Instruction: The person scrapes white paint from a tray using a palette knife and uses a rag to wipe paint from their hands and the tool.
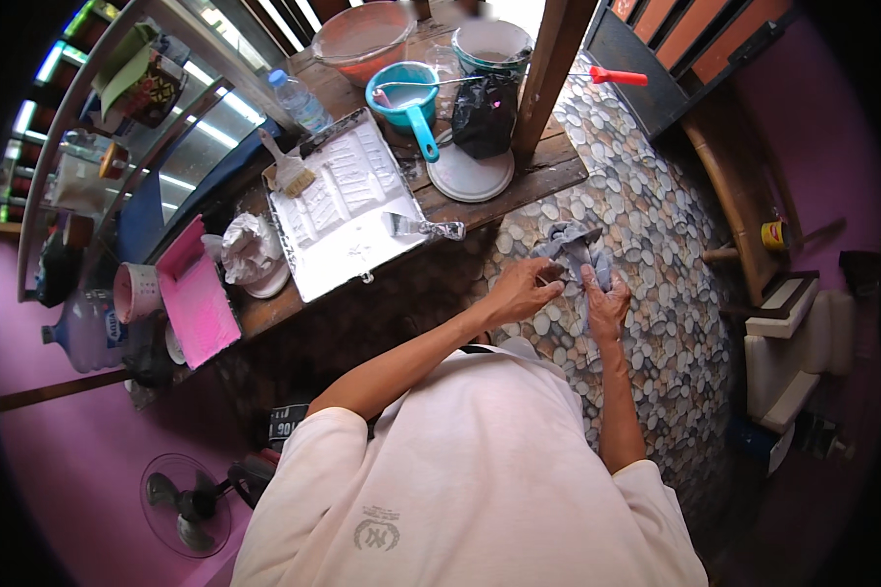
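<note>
A crumpled grey cloth (570, 245) hangs in front of my chest, above the pebble-patterned floor. My right hand (608, 301) is closed around its right side, and some cloth drops below the fingers. From the left, my left hand (524, 292) has its fingers bent against the cloth's near edge, which they seem to pinch. Pale smears, like paint, mark the right hand. To the left lies a white-coated paint tray (347, 210) with a paintbrush (421, 228) across its near right corner and a second, bristly brush (292, 174) on its left edge.
On the wooden table (548, 176) stand a turquoise dipper (406, 98), an orange basin (362, 41), a bucket (492, 47), a water bottle (301, 101) and a pink tray (198, 293). A red-handled roller (617, 75) juts past a wooden post. A fan (188, 504) is lower left; a wooden bench (729, 196) right.
</note>
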A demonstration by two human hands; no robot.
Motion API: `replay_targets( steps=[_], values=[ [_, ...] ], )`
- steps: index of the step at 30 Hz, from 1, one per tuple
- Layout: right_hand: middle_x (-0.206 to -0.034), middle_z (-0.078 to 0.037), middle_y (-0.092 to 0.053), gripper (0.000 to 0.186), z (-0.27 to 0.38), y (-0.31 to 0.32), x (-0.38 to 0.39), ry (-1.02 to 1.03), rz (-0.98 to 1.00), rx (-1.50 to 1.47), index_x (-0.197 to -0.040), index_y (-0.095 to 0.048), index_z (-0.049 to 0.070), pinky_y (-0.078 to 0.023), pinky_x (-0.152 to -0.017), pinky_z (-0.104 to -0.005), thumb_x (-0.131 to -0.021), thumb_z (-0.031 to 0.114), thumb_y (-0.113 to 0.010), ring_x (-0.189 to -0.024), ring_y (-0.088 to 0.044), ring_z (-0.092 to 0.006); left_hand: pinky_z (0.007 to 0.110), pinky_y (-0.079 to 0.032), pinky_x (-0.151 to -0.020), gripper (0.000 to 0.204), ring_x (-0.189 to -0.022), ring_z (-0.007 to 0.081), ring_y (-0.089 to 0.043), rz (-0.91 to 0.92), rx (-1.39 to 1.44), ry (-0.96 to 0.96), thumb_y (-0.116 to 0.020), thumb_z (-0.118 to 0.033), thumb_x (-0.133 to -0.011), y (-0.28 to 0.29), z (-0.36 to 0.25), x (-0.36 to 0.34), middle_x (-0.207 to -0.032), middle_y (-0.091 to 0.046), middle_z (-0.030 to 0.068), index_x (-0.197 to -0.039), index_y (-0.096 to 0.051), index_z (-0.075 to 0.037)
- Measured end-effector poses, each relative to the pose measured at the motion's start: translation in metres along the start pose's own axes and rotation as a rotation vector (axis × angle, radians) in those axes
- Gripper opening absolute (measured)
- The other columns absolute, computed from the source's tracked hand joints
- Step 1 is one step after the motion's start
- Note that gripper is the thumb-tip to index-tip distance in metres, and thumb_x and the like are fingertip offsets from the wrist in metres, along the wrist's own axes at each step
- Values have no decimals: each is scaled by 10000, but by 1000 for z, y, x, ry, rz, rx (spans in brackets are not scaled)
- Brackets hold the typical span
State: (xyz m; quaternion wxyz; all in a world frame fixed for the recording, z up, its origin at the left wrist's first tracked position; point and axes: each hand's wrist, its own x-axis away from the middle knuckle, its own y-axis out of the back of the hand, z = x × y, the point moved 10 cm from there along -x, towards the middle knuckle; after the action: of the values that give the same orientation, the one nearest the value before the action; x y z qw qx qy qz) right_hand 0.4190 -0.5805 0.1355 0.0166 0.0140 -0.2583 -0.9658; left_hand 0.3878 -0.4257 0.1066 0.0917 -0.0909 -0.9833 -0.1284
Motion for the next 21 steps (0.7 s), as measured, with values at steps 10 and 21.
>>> replay_targets(
  steps=[10,21],
  values=[
    [-1034,-265,-618,561,23,-11,-145,188,-339,166,-1101,-568,-103,-445,-837,-396,-851,395,-636,-937,-594,-386,257,-489,-724,329,-859,119,-605,-547,119,491,-625,-204,-857,131,142,192,-969,-657,96,-1117,-603,-5],
    [-1018,-227,-601,599,-38,-142,-165,116,-100,372,-1137,-556,-34,-474,-812,-398,-787,437,-675,-924,-599,-321,318,-508,-717,317,-767,203,-667,-1052,-30,747,-622,-262,-844,176,226,352,-834,-680,123,-997,-612,15]
  ],
)
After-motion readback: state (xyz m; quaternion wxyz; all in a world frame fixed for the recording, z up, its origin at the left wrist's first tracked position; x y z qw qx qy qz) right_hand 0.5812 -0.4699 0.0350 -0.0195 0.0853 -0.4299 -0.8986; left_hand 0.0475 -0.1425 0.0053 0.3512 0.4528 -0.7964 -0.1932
